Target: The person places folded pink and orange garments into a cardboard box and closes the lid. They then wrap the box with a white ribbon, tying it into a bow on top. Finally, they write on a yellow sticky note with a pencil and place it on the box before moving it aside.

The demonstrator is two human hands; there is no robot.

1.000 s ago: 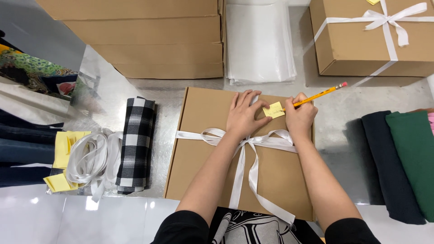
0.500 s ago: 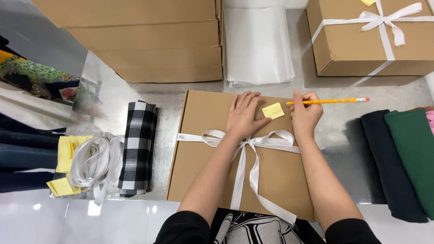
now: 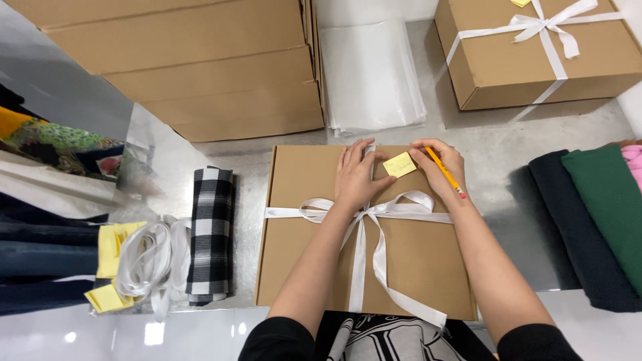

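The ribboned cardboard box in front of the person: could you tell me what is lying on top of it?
On the box: a white ribbon bow, a yellow sticky note, the left hand, and the right hand gripping a pencil. The hands cover part of the lid.

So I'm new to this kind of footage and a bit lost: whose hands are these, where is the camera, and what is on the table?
The camera sits on a person's head and looks down, so both hands are theirs. The left hand presses flat on a brown cardboard box tied with white ribbon. The right hand holds a yellow pencil beside a small yellow note on the lid. Around it lie another ribboned box, folded fabrics, a checked cloth roll, clear bags and stacked flat cartons.
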